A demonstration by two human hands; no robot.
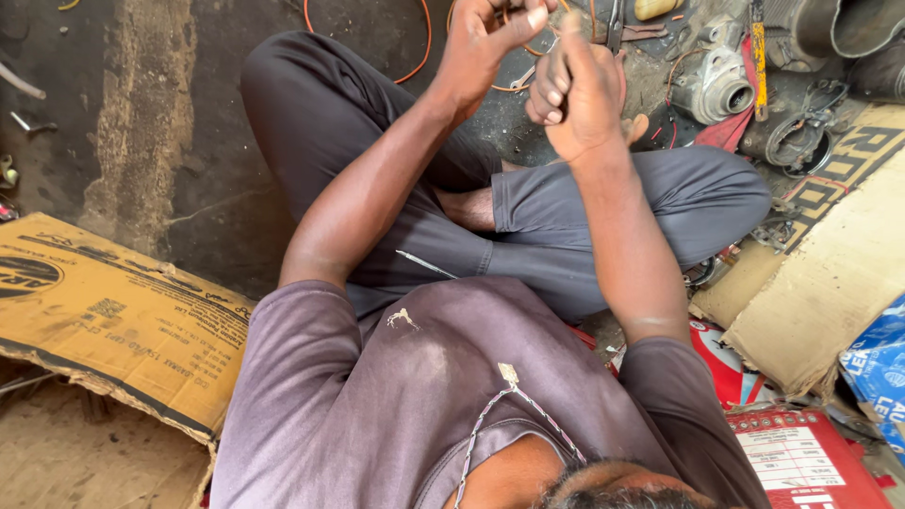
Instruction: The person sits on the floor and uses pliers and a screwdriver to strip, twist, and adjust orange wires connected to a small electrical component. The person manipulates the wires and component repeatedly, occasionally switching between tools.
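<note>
I sit cross-legged on a dark, oily floor with both arms raised in front of me. My left hand (485, 47) is pinched shut near the top edge, on what looks like a thin orange wire (421, 52) that loops over the floor behind it. My right hand (577, 90) is curled into a fist just right of the left hand and almost touches it. It seems to grip the same thin strand, though what it holds is mostly hidden. Pliers (615, 24) lie on the floor just beyond my hands.
Metal engine parts (716, 85) and a yellow-handled tool (758, 57) lie at the top right. A flattened brown cardboard sheet (113, 320) lies at the left, with more cardboard (830, 283), a red carton (801, 457) and a blue packet (881, 363) at the right.
</note>
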